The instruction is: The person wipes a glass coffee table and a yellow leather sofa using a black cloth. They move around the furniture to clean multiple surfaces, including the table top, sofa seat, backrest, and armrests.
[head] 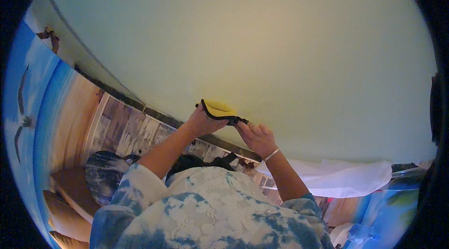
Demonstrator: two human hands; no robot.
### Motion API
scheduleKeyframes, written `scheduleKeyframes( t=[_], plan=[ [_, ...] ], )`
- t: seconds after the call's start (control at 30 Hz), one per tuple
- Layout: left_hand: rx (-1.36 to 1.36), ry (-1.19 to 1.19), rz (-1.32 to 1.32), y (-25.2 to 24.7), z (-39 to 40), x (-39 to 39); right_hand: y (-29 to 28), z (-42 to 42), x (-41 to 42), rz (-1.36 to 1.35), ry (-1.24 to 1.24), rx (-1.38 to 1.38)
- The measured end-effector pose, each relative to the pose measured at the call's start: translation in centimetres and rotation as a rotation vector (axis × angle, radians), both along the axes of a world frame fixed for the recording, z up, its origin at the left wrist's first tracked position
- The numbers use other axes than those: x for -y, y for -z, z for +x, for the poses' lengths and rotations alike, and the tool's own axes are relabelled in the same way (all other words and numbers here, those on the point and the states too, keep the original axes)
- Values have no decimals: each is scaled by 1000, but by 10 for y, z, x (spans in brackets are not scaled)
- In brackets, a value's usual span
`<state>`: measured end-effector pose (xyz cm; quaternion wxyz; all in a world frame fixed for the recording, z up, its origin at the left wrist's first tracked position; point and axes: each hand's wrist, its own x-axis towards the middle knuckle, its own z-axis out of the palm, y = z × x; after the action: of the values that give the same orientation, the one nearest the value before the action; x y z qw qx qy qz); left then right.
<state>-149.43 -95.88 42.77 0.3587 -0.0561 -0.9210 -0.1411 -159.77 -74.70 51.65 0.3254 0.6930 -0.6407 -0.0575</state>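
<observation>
A yellow fabric item with black edging (pixel 219 109) is held up over the near edge of a large pale green surface (pixel 280 73). My left hand (pixel 205 121) grips its left side, the fingers partly hidden behind and under it. At its lower right corner, where black trim or a strap sticks out, my right hand (pixel 257 136) pinches the edge with thumb and fingers. A light band circles my right wrist. What kind of item it is, I cannot tell.
White sheeting (pixel 333 178) hangs at the near edge on the right. Brown cardboard (pixel 70 210) and a dark, white-smeared round object (pixel 105 175) stand low on the left. A printed sea-and-sky surface (pixel 31 108) lines the far left.
</observation>
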Motion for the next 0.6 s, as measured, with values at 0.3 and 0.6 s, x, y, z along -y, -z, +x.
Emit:
scheduleKeyframes(
  t=[0.3,0.6],
  plan=[
    [-340,-207,-26,-122,-40,-67,-122,-10,-60,-600,214,50],
    [141,-13,-161,-27,-52,-125,-3,-31,-147,-253,301,423]
  ],
)
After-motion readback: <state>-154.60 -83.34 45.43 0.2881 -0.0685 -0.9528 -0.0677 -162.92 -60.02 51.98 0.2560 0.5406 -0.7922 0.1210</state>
